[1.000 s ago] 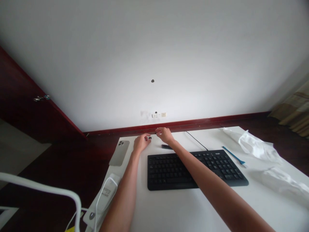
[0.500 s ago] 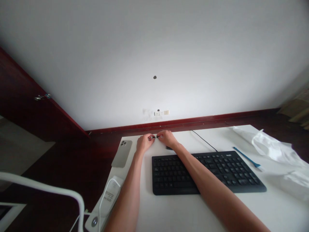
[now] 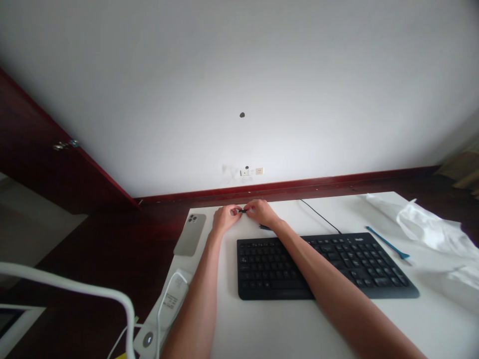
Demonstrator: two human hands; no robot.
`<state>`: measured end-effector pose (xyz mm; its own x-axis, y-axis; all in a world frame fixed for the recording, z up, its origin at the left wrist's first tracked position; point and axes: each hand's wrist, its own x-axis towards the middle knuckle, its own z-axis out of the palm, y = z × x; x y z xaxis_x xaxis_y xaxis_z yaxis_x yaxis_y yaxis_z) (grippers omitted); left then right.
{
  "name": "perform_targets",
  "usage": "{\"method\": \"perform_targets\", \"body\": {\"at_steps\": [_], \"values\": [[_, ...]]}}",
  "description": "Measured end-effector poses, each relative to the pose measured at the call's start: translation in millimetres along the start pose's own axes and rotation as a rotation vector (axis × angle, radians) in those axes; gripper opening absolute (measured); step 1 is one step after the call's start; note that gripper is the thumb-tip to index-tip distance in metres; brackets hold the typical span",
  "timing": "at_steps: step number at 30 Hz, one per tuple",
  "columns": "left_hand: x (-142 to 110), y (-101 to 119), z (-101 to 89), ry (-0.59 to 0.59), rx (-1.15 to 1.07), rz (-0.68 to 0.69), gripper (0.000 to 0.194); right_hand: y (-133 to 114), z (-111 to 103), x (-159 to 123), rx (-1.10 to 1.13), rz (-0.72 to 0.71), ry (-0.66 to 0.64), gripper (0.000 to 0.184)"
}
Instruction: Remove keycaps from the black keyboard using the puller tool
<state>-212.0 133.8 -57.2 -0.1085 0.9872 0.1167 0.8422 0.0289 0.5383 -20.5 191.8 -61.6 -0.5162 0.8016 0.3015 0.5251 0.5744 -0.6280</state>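
Note:
Both hands meet at the far edge of the white table, just beyond the black keyboard. My left hand and my right hand each pinch one end of a small black item held between their fingertips. What the item is I cannot make out. A short dark object lies on the table by my right wrist, partly hidden by it.
A grey phone lies face down at the table's left edge. A white power adapter with cable sits nearer me on the left. A blue tool and crumpled white plastic lie right of the keyboard, whose cable runs back.
My hands, apart a second ago with the left holding a small black piece, have come together and now pinch it jointly. The view has shifted slightly left.

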Motion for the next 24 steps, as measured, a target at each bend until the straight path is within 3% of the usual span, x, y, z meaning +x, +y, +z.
{"method": "perform_targets", "body": {"at_steps": [24], "values": [[-1.3, 3.1, -2.7, -0.021, -0.017, -0.007, 0.021, 5.5, 2.7, 0.8, 0.002, -0.002, -0.011, 0.029]]}}
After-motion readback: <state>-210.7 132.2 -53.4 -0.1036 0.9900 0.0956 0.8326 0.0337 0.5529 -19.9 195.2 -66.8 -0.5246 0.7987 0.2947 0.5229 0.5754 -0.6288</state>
